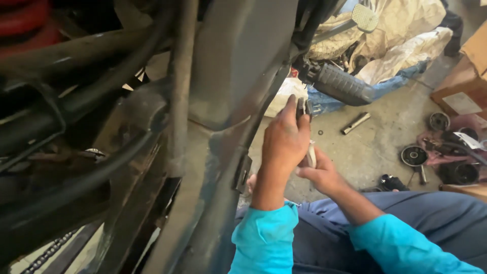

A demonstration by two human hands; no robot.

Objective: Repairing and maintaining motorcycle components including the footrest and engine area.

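My left hand (284,144) is raised beside a dark motorcycle frame (223,101), fingers curled around a small dark metal part (303,108) held near the frame's edge. Just below it, my right hand (319,172) pinches a pale, narrow piece (311,153) that runs up toward the left hand; I cannot tell what it is. Both arms wear turquoise sleeves (266,236). A ribbed black footrest (342,85) juts out from the frame just above and right of my hands.
Black hoses and tubes (101,96) fill the left. A drive chain (48,252) hangs at the bottom left. On the concrete floor lie a metal tube socket (356,123), round engine parts (414,155), crumpled cloth (401,35) and a cardboard box (464,86).
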